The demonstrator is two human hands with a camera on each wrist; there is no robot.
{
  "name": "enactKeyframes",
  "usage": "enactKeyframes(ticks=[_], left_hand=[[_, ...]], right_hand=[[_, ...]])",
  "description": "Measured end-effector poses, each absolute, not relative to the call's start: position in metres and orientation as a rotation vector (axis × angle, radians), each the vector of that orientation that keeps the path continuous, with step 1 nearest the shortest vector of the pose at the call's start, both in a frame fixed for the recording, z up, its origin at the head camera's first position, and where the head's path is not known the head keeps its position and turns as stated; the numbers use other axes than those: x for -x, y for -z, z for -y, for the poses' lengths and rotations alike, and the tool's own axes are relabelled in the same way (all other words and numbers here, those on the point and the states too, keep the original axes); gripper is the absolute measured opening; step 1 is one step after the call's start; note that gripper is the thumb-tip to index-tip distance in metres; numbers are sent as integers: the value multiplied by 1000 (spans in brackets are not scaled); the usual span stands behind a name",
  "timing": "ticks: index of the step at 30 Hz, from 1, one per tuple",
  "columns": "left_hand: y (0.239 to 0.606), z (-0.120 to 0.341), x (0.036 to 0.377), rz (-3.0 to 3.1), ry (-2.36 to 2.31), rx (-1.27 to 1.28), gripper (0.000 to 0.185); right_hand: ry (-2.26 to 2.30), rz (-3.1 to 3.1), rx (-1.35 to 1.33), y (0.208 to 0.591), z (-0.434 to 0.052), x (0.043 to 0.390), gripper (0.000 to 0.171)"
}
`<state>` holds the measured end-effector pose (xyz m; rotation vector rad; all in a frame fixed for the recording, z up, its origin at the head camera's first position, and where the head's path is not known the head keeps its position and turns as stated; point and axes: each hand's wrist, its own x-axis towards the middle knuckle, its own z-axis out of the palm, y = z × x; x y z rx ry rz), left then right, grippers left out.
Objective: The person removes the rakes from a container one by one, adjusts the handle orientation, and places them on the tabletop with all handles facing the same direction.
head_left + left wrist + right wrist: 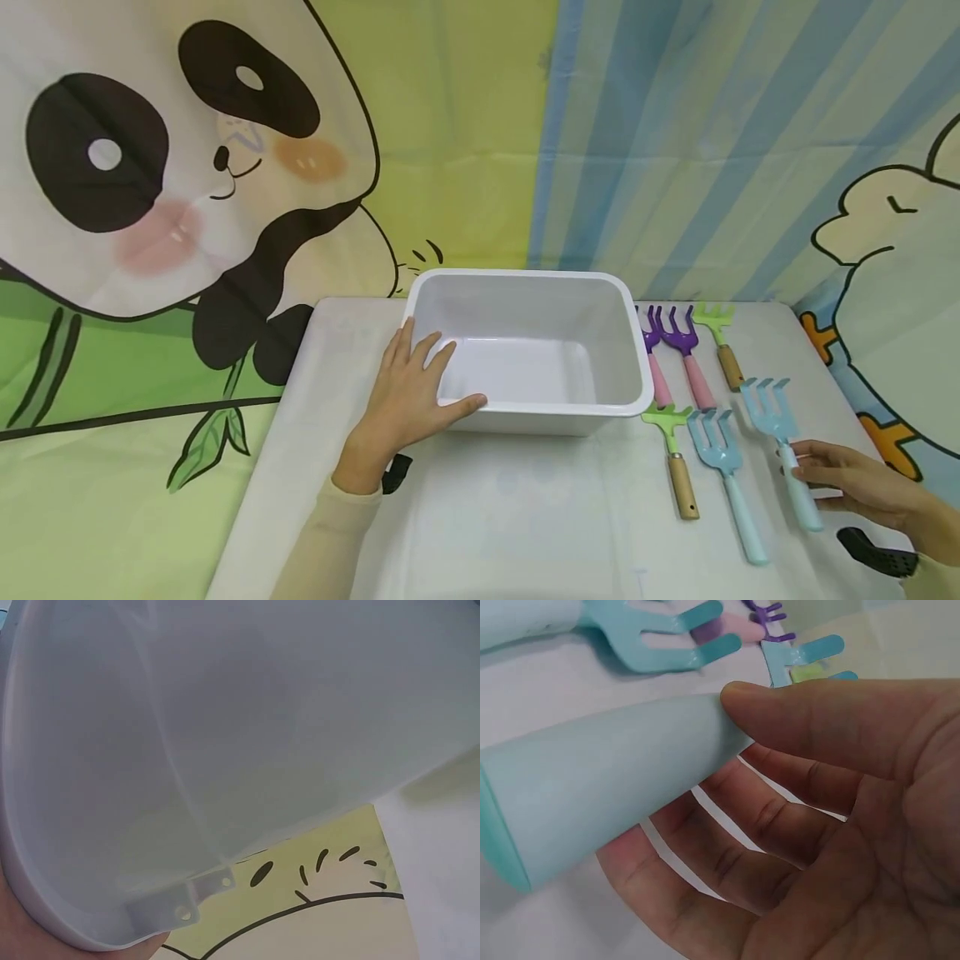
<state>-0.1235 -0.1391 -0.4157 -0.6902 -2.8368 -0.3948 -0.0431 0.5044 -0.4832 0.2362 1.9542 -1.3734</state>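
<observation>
A white plastic bin (517, 423) stands at the back of the table. My left hand (408, 396) rests over its front left corner, fingers spread and the thumb along the front rim. The left wrist view shows the bin's outer wall (262, 727) close up, with part of the hand below the rim. At the right, my right hand (862, 483) holds a light blue garden hand fork (798, 487) by its handle. In the right wrist view the thumb and fingers pinch that handle (615, 780). A second light blue hand fork (738, 508) lies just left of it.
Beside the bin's right end lie a green hand fork with a wooden handle (681, 483), another green one (727, 362), and two purple forks with pink handles (697, 379). Printed curtains (465, 150) hang behind the white table (517, 517).
</observation>
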Motion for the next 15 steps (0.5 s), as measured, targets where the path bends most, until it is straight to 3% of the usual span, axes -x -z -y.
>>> enactKeyframes(ticks=[15], left_hand=[[418,140,123,2820,383,694,98]], right_hand=[[1289,-1977,-366,505,-495,30,57]])
